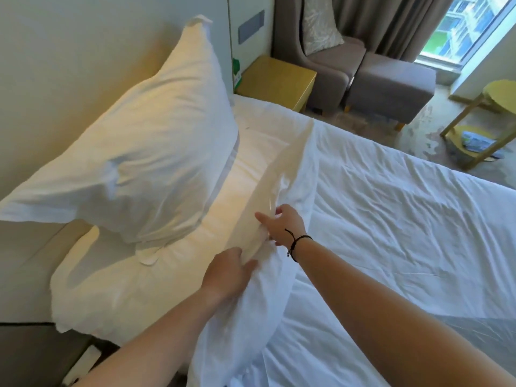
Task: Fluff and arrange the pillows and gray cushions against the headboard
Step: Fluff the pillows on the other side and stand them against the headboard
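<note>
The bed (405,219) runs from the headboard (55,79) on the left out to the right, its white sheet wrinkled and bare across the wide middle and right side. The far edge of the mattress meets a yellow bedside cabinet (276,82); beyond that stand a gray armchair (321,65) with a pale patterned cushion (318,26) on its seat, a gray ottoman (391,85) just beside it, and a small yellow side table (480,127) near the window (469,26). Something bluish lies on the side table's lower shelf; what it is cannot be told.

Along the headboard, one white pillow (145,152) stands tilted upright, leaning on the headboard with a corner pointing up. Below and in front of it a second white pillow (134,280) lies flat on the bed, its near corner hanging over the mattress edge.

A third pillow (268,275), in a loose white case, stands on edge between the flat pillow and the open sheet. The left hand (226,272) rests on its near side with fingers pressed into the fabric, and the right hand (282,224), a dark cord at its wrist, pinches the top edge of the case with curled fingers, thumb pointing left.
</note>
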A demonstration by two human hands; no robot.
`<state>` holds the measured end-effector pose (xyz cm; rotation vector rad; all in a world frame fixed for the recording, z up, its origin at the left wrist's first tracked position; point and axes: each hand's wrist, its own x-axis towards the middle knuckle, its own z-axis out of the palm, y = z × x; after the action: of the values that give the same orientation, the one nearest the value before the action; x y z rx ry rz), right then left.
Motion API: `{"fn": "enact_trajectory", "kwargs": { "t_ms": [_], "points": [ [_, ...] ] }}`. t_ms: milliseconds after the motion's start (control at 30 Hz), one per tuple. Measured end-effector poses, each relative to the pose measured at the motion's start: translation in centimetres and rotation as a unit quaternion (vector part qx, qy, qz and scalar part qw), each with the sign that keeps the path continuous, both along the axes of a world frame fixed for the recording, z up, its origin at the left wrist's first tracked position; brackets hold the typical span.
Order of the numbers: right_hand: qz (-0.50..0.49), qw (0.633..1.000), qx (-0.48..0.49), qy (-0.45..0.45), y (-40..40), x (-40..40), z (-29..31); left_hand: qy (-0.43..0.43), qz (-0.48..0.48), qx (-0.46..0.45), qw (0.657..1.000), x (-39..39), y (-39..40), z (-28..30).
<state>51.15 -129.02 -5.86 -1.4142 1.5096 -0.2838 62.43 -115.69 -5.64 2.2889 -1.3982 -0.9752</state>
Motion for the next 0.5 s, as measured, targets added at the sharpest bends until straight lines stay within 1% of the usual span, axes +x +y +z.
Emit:
{"fn": "enact_trajectory", "kwargs": {
  "t_ms": [33,67,100,167,200,233,300,400,500],
  "points": [
    [0.066,0.996,-0.048,0.046,0.2,0.1,0.2,0.035,0.024,-0.003,0.999,0.6,0.1,0.0],
    [0.135,0.981,-0.108,0.092,0.4,0.1,0.0,0.073,0.057,-0.005,0.996,1.1,0.3,-0.1],
    [0.198,0.956,-0.169,0.134,0.5,0.0,-0.2,0.107,0.094,-0.002,0.990,1.5,0.5,-0.2],
    [0.311,0.893,-0.267,0.188,0.6,-0.4,-0.5,0.136,0.148,0.007,0.980,2.2,1.1,-0.6],
    [0.356,0.868,-0.284,0.197,0.5,-0.7,-0.7,0.137,0.164,0.010,0.977,2.4,1.5,-0.9],
    [0.391,0.854,-0.280,0.197,0.4,-1.0,-0.8,0.131,0.177,0.010,0.976,2.5,1.8,-1.2],
    [0.455,0.824,-0.268,0.205,0.0,-1.5,-0.9,0.109,0.190,0.003,0.976,2.2,2.5,-1.3],
    [0.508,0.753,-0.339,0.245,-0.6,-1.3,-0.7,0.070,0.150,0.009,0.986,1.5,3.8,-1.1],
    [0.523,0.698,-0.396,0.287,-0.6,-0.6,-0.6,0.042,0.110,0.029,0.993,1.6,5.4,-1.2]
  ]
}}
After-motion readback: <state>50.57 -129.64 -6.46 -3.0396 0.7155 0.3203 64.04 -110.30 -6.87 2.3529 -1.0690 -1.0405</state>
